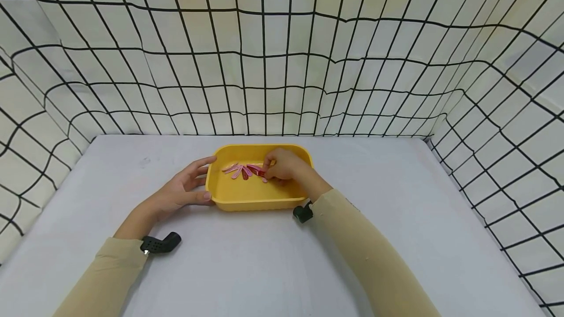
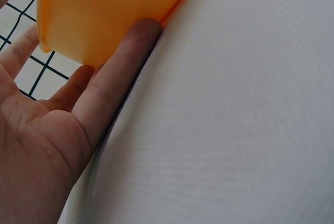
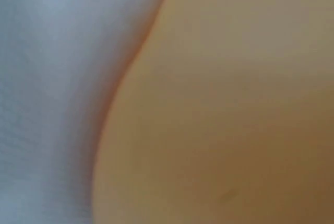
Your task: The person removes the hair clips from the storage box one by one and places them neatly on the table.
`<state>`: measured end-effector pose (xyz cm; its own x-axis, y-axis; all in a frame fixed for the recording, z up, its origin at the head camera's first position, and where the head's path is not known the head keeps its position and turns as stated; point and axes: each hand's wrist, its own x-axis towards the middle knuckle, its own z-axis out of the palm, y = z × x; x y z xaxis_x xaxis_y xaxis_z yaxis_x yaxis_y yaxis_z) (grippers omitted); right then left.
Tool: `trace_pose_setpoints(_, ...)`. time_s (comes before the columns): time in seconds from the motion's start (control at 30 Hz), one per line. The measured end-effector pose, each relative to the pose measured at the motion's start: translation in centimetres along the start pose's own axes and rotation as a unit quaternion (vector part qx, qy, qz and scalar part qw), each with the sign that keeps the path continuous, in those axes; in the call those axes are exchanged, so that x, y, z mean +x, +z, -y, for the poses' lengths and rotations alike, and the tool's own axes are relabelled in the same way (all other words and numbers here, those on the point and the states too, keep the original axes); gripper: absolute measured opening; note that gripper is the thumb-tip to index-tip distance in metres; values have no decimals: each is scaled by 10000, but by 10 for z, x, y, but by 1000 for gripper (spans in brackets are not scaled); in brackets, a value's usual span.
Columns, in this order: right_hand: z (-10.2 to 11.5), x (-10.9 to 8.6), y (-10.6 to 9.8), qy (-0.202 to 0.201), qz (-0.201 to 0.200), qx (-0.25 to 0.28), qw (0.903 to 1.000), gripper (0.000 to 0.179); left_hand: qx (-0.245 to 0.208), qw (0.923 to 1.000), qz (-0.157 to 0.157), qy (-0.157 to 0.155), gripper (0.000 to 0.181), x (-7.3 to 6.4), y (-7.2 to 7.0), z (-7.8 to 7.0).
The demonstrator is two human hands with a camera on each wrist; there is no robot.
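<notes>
A shallow yellow tray [image 1: 238,199] stands on the white table. Inside it, small slim pink and red pieces [image 1: 240,170], shaped like hair clips, lie fanned out in a row. My right hand [image 1: 284,165] reaches in over the tray's right half, thumb and fingertips pinching a red piece [image 1: 262,173] at the row's right end. On the left, my left hand [image 1: 185,187] rests against the tray's end with fingers spread. Its straight thumb [image 2: 122,72] lies along the tray's outer wall [image 2: 104,15] in the left wrist view. Only the blurred tray wall [image 3: 219,104] fills the right wrist view.
White table surface [image 1: 246,258] spreads in front of the tray and to both sides. A black wire grid [image 1: 264,55] backed with white encloses the table at the back and sides. Black wrist cameras [image 1: 160,243] sit by both beige sleeves [image 1: 365,248].
</notes>
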<state>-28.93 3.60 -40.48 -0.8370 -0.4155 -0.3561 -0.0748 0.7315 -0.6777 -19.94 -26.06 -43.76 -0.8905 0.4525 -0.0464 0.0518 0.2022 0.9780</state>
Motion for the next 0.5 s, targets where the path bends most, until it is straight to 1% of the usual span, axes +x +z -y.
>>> trace_pose_setpoints(0.13, -3, -2, -4, -72, 342, 617, 9975, 9, -46, 10000, 23, 24, 88, 0, 0, 0)
trace_pose_setpoints(0.2, -4, -4, -7, -78, 535, 979, 9937, 9, -71, 10000, 19, -4, 87, 0, 0, 0)
trace_pose_setpoints(0.27, -4, -5, -9, -28, 709, 1371, 9880, 8, -87, 10000, 14, -38, 87, 1, 1, -1)
trace_pose_setpoints(0.4, -4, -8, -12, -42, 874, 1898, 9779, 9, -98, 9999, -17, -85, 88, 1, 1, -1)
trace_pose_setpoints(0.5, -5, -12, -14, -126, 933, 2132, 9725, 10, -74, 9999, -26, -75, 88, 1, 1, -1)
